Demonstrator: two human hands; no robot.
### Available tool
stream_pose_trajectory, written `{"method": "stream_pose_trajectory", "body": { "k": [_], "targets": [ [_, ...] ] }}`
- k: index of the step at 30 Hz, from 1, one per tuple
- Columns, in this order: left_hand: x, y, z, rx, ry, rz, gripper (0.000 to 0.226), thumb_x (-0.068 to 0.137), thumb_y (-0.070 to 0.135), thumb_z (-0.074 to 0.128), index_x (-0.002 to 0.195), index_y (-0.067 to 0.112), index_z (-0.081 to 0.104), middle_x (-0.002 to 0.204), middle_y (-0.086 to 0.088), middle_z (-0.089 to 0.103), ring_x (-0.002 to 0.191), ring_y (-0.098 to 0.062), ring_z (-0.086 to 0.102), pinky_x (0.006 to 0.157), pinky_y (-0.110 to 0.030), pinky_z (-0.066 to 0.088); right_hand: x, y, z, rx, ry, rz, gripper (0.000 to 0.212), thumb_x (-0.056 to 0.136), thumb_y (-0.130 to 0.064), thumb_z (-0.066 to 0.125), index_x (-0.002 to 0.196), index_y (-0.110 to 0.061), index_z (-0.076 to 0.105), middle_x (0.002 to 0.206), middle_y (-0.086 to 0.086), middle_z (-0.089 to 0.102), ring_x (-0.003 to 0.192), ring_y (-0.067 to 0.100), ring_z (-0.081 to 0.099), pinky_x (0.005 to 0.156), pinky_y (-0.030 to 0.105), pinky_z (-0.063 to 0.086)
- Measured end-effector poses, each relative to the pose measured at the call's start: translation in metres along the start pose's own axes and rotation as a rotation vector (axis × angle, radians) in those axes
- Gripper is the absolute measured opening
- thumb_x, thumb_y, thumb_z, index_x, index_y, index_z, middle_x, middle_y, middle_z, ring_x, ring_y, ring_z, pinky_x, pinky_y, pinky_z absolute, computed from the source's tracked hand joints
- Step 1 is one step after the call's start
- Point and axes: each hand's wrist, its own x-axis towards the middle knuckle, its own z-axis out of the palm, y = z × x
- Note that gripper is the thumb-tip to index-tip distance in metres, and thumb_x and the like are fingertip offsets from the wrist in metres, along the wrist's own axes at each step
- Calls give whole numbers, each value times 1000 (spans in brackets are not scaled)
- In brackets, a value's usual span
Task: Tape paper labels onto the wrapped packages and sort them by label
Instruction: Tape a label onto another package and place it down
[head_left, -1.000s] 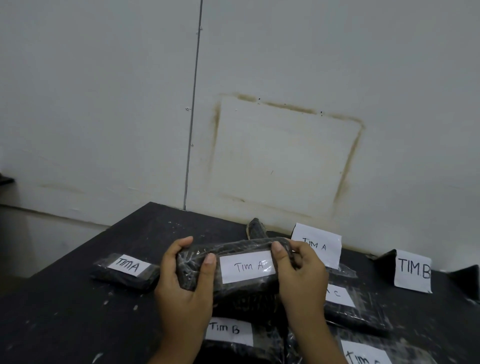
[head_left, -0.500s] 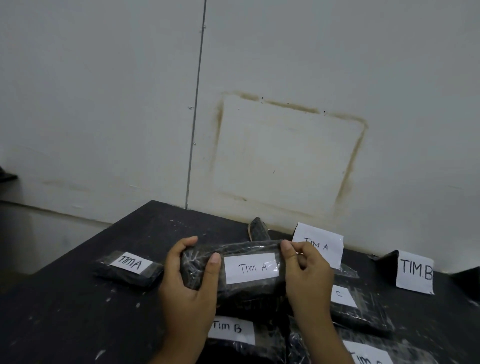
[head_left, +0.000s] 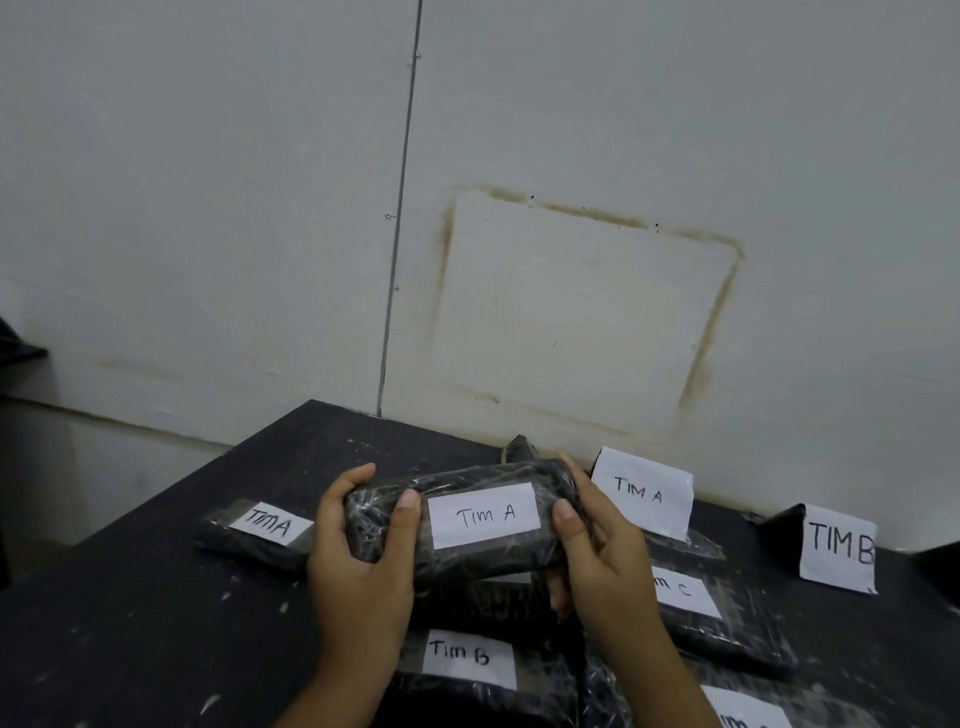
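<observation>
Both my hands hold a black plastic-wrapped package (head_left: 493, 558) above the table, its white "TIM A" label (head_left: 483, 514) facing me. My left hand (head_left: 358, 561) grips its left end, thumb on the front. My right hand (head_left: 597, 556) grips its right end. Another package labelled "TIM A" (head_left: 260, 535) lies on the table to the left. Below my hands lie packages labelled "TIM B" (head_left: 467, 662) and "TIM C" (head_left: 722, 618), and one more at the bottom right (head_left: 748, 714) whose label is cut off.
Two standing paper signs, "TIM A" (head_left: 641, 491) and "TIM B" (head_left: 837, 548), lean at the back of the black table (head_left: 130, 649) against the white wall. A dark object (head_left: 519, 448) pokes up behind the held package. The table's left edge drops off beside the wall.
The held package has tilted slightly, and my right thumb has slid off the label's right edge onto the wrap. The other packages have not moved.
</observation>
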Motion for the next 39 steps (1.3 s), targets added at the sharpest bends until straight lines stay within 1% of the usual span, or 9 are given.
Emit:
{"method": "stream_pose_trajectory", "body": {
  "k": [2,5,9,16,21,26,33,36,39],
  "targets": [
    [0,-1,2,-9,6,-10,28,80,29,70,99,44,57,92,17,63,81,14,60,62,-11,45,0,1,0,-48,8,-27,44,91,-37,44,134,-33,46,74,17,68,39,10,51,38,21,44],
    [-1,0,2,-25,7,-30,28,78,34,70,100,46,56,95,16,62,83,11,61,64,-16,47,3,0,1,-140,-25,-88,56,80,-50,51,134,-37,42,94,-27,68,77,-8,64,64,7,49],
    [-2,3,0,-76,-89,-87,55,57,47,76,107,47,54,100,11,62,83,1,66,59,-15,53,5,0,2,-100,39,-105,48,84,-33,59,131,-35,50,99,-39,63,99,13,64,77,28,58],
    [1,2,-3,-55,-18,-36,55,71,21,79,118,42,58,105,21,62,90,10,62,70,-14,53,3,-3,1,-15,16,-10,38,93,-18,52,125,-39,52,115,18,66,69,-5,47,60,4,43],
    [13,3,-6,-23,63,6,40,87,4,60,115,32,61,99,24,60,83,19,58,66,1,44,0,-7,9,-7,-21,-44,41,92,-15,53,121,-45,50,103,7,65,61,-6,52,57,5,44],
    [12,5,-9,-10,-20,24,37,84,30,66,120,33,59,115,20,62,107,2,58,89,-21,48,0,-7,8,15,20,-43,40,91,-16,54,124,-38,54,80,-3,71,45,1,51,44,14,44],
    [19,2,-10,2,52,27,37,83,8,67,101,40,63,84,19,65,73,13,62,62,-6,49,-2,-8,11,-63,-10,-24,41,90,-18,55,128,-34,52,95,-2,67,57,-7,57,54,7,45],
    [21,3,-13,-26,-81,-38,35,84,20,67,110,43,59,107,18,64,98,4,62,87,-24,52,-2,-11,10,-61,22,-6,39,91,-18,55,126,-33,53,85,-4,70,52,-4,57,49,9,45],
    [23,3,-18,-20,-330,-181,68,70,34,76,130,46,47,117,10,61,94,-11,66,72,-29,55,-1,-18,5,-17,78,9,34,91,-16,55,120,-34,54,75,-4,71,43,-1,54,43,12,44]
  ]
}}
